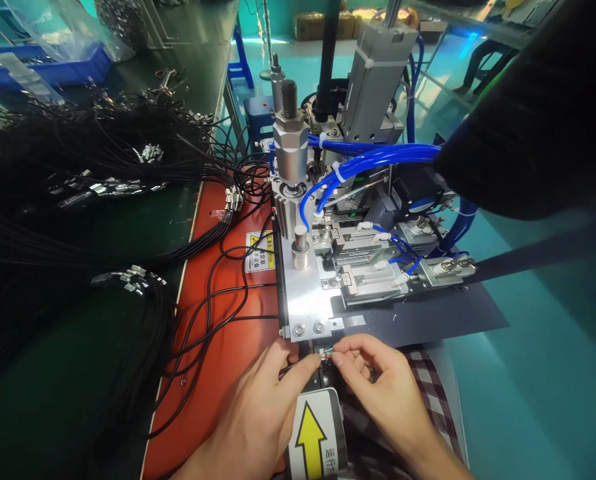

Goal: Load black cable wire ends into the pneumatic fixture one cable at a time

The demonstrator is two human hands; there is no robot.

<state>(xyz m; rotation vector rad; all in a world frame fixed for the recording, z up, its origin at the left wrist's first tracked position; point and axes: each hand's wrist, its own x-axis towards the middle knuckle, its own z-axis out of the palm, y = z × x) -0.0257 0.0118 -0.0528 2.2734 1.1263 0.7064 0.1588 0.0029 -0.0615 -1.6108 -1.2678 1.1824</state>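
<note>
Low in the frame, just right of centre: a small connector on the end of a thin black cable, long axis lying roughly left to right, tip pointing right and slightly up toward the front edge of the machine; details of the tip too small to make out. Left hand coming up from the bottom edge, palm down, thumb and forefinger pinched nearly closed on the cable just behind the connector, other fingers curled loosely under. Right hand entering from the lower right, wrist angled toward the centre, thumb and forefinger tips closed on the connector's right end, remaining fingers bent and tucked. Fingertips of the two hands almost touching, with only the connector between them. Directly below the pinch, a label with a yellow arrow pointing up the frame. Under the left hand, an orange mat crossed by loose black cables. At left, a big heap of black cables with metal ends. Upper centre, blue hoses looping over the machine. Checked cloth beneath the right hand.
</note>
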